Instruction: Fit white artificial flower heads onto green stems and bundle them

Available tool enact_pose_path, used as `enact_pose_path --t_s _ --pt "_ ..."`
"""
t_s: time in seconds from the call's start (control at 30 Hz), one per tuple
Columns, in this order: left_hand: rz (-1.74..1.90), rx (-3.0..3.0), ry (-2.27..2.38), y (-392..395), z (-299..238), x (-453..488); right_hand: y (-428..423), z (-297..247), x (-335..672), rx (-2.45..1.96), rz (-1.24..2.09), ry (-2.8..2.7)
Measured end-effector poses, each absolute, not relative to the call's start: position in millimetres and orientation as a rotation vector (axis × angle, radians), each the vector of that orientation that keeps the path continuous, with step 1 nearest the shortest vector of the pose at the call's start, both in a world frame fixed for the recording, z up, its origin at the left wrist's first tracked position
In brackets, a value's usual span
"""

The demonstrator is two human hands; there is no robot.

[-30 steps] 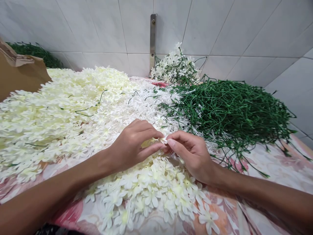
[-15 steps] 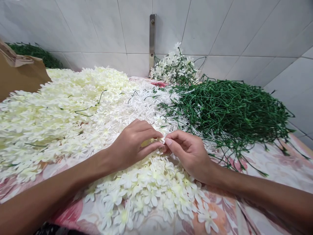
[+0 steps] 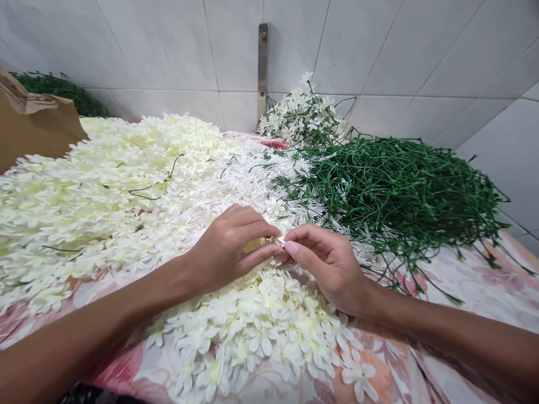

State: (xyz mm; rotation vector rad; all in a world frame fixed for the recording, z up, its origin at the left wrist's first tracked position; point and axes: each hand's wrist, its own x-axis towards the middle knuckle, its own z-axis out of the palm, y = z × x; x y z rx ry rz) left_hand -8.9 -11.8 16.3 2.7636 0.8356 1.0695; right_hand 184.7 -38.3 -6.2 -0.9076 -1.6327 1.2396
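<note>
Beside the heap of green stems (image 3: 404,193), off its near left side, holding one small white flower (image 3: 281,241) between two bare hands, petals thin and pale, mostly hidden by fingertips. Pinching with the left hand (image 3: 227,244), thumb and forefinger narrow about the petals; pinching with the right hand (image 3: 330,264) too, thumb and forefinger together, the other fingers curled. Cannot tell what the hidden part of the flower looks like.

In the heap itself, slim, smooth, tangled strands with knobbly tips, too many to count. Against its left edge, one pile of white sprigs (image 3: 252,179), spiky and thread-thin. Farther left of the heap, one broad spread of loose blossoms (image 3: 147,140), soft-petalled and creamy at the centre, at least three stray green strands on top; beyond, one brown paper-like package (image 3: 42,134) and one smaller green pile (image 3: 63,92).

To the heap's near left, below the hands, one mound of blossoms (image 3: 269,314). Behind its left end, one bunch of stemmed white flowers (image 3: 303,115) and one flat metal bracket (image 3: 263,62) on pale tiles (image 3: 168,50). Underneath, one floral cloth (image 3: 505,292).
</note>
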Motion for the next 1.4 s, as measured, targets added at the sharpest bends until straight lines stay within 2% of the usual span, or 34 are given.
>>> enact_pose_path --t_s 1.4 --pt "1.057 2.773 0.833 -11.9 16.6 -9.4 -37.4 -7.2 185.5 -0.945 1.193 -1.678"
